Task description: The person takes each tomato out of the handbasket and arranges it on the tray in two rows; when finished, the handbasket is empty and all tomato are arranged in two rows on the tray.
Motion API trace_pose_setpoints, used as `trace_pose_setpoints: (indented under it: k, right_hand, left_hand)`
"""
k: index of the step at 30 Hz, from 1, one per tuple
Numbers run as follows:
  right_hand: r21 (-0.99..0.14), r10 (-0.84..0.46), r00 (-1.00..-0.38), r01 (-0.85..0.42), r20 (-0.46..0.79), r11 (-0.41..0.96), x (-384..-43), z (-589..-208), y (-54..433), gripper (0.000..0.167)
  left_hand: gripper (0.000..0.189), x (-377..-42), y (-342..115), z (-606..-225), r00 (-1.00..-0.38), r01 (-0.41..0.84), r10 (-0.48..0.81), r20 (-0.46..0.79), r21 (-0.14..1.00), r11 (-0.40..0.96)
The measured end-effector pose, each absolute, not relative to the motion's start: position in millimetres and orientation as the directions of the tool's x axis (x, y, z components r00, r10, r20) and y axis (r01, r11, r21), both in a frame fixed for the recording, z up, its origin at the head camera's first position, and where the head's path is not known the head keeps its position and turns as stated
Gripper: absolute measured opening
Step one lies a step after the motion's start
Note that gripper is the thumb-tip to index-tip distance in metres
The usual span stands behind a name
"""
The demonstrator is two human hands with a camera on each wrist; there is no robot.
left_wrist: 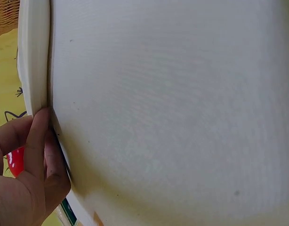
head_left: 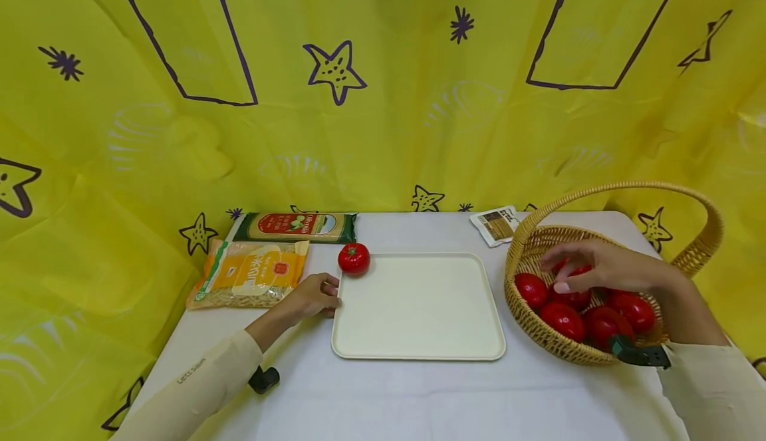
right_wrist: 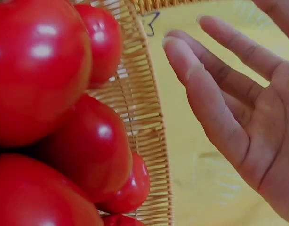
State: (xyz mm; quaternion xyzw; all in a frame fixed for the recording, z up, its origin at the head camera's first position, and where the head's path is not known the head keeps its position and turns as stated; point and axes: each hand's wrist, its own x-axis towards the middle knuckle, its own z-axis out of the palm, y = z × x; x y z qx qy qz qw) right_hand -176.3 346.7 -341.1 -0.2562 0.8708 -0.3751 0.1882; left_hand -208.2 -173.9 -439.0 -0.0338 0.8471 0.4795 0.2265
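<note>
A cream rectangular tray lies flat on the white table, with one red tomato at its far left corner. My left hand is at the tray's left edge; in the left wrist view its fingertips pinch the rim. On the right stands a wicker basket with a tall handle, holding several red tomatoes. Over these tomatoes hovers my right hand. The right wrist view shows its thumb and fingers apart, holding nothing, beside the tomatoes.
At the back left lie a green noodle packet and an orange-and-clear bag of dry food. A small white-and-brown pouch lies behind the tray, near the basket. A yellow patterned curtain hangs behind the table.
</note>
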Motion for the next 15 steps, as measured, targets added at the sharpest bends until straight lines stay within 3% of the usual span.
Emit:
trace_pose_setpoints:
  k: [5, 15]
  right_hand:
    - [-0.661, -0.485, -0.859, -0.27, -0.162, 0.7, -189, -339, 353, 0.045]
    - [-0.705, -0.393, -0.895, -0.14, -0.21, 0.695, -210, -350, 369, 0.051]
  left_hand:
    - [0.04, -208, -174, -439, -0.897, -0.27, 0.161, -0.412, 0.8, 0.536]
    - [0.041, -208, -173, -438, -0.897, -0.268, 0.162, -0.412, 0.796, 0.542]
